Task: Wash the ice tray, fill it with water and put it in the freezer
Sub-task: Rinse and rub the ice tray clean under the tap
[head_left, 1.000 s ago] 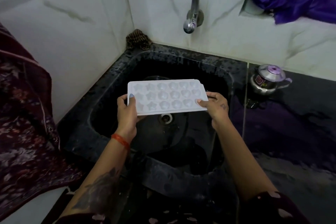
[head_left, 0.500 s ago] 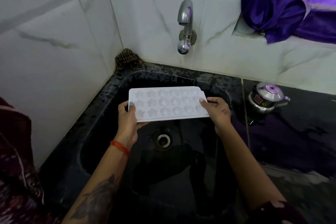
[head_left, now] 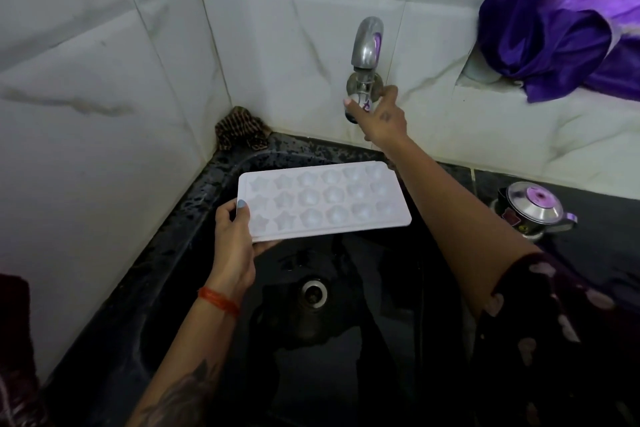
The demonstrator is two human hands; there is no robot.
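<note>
The ice tray (head_left: 323, 199) is gripped by the left hand (head_left: 232, 239) at its nine-o'clock end — long axis crosswise; the tap (head_left: 363, 69) knob at twelve is pinched by the right hand (head_left: 382, 118).

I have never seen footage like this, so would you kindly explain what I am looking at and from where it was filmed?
There is no machine here: a person wears one wide-angle camera on the head, which looks down at their own two hands. The left hand grips the short end of a white ice tray with star and round moulds, held level over a black sink. The right hand reaches up to the metal tap on the tiled wall and holds its knob. No water shows yet. A small steel pot stands on the counter to the right, and purple cloth hangs above.
</note>
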